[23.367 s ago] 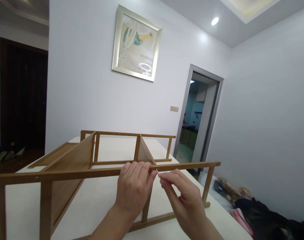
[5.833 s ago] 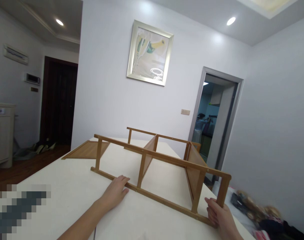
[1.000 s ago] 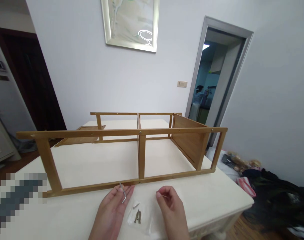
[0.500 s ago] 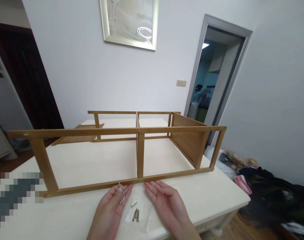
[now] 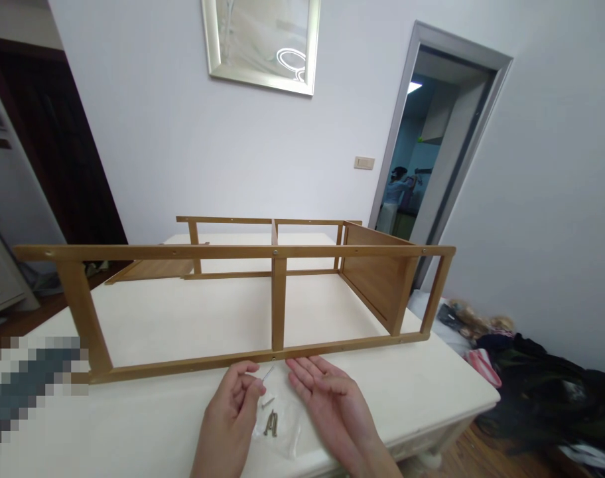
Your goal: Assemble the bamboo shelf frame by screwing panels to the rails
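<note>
My left hand point(image 5: 235, 408) pinches an Allen key point(image 5: 268, 373), whose thin metal end points up toward the screw hole in the frame's lower rail. Palm up, my right hand point(image 5: 332, 401) lies with fingers stretched out, their tips at the underside of that rail. The wooden shelf frame point(image 5: 279, 305) rests on its side, with a panel fitted near its right end. Between my hands, several screws point(image 5: 271, 423) lie on a clear plastic bag point(image 5: 287, 435).
The frame stands on a cream table point(image 5: 183, 318). A loose wooden panel point(image 5: 153, 267) lies at the back left. Dark clothes point(image 5: 536, 385) are heaped right of the table. Through the doorway, a person point(image 5: 396, 189) stands in another room.
My left hand has shifted slightly right and turned, bringing the Allen key from hanging off the fingers to pointing at the rail's screw hole. My right hand has barely moved.
</note>
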### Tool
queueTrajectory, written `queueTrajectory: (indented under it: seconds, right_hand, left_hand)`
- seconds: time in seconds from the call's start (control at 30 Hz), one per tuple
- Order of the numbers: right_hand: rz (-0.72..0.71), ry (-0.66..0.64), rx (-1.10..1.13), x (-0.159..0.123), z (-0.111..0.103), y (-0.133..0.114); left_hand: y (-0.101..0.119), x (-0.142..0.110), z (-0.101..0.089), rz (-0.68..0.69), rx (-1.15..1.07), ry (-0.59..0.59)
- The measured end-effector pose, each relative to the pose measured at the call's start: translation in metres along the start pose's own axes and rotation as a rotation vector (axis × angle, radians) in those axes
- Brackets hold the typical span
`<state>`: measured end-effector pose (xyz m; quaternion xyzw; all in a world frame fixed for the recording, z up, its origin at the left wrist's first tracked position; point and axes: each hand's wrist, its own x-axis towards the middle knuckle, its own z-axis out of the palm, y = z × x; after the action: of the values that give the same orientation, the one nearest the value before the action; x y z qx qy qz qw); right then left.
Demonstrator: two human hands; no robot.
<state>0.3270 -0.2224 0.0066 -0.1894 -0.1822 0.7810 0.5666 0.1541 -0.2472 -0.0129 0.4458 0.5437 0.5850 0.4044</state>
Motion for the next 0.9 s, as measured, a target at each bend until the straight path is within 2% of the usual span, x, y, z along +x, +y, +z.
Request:
queueTrajectory:
  seconds: [0.23,0.47,0.63,0.77,0.9]
  right_hand:
    - [0.008,0.005,0.005,-0.0028,0.0024,-0.0026]
    - [-0.004,-0.002,-0.006,-0.0043,0.0028,-0.0028]
    - [-0.011,0.002,-0.006,-0.0044,0.0025,-0.0020]
    - [-0.013,-0.001,-0.022,-0.0043,0.0031,-0.0022]
    - [-0.012,-0.011,-0.032,-0.0042,0.0037,-0.0026]
  left_hand:
    - [-0.0019,-0.0010,-0.0014,-0.049,0.047,-0.007]
    - [-0.0023,-0.0008,0.0014,-0.014,-0.021,-0.132]
    - [-0.0018,-0.0011,0.0050,-0.026,-0.104,-0.136]
    - [-0.0005,-0.0017,0.0072,-0.087,-0.091,-0.144]
    - [-0.0032,-0.0008,0.0059,-0.085,-0.069,-0.158]
